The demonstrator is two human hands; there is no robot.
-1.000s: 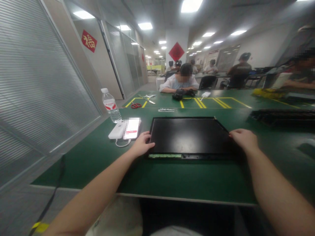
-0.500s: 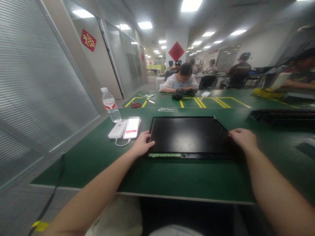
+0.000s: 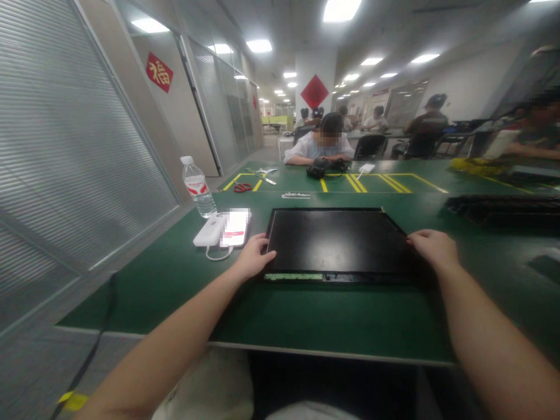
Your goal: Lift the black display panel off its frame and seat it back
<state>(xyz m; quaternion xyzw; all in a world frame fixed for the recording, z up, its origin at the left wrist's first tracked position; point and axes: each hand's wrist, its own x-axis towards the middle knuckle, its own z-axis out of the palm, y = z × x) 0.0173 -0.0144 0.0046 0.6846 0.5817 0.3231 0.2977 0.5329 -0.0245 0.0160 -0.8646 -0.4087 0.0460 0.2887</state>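
Observation:
A black flat display panel [image 3: 336, 242] lies face up at the green table [image 3: 332, 321] in front of me, with a green circuit strip [image 3: 294, 277] along the left part of its near edge. My left hand [image 3: 257, 256] grips the panel's left side, thumb on top near the front corner and fingers along the edge. On the opposite side, my right hand [image 3: 433, 244] pinches the right edge with its fingers pressed together. The undersides of the fingers are hidden.
Left of the panel are a white power bank [image 3: 207, 231], a lit phone [image 3: 235, 227] and a water bottle [image 3: 199, 188]. Red-handled scissors [image 3: 242, 188] lie farther back. Long black parts [image 3: 494, 209] rest at the right. A person [image 3: 321, 143] sits across the table.

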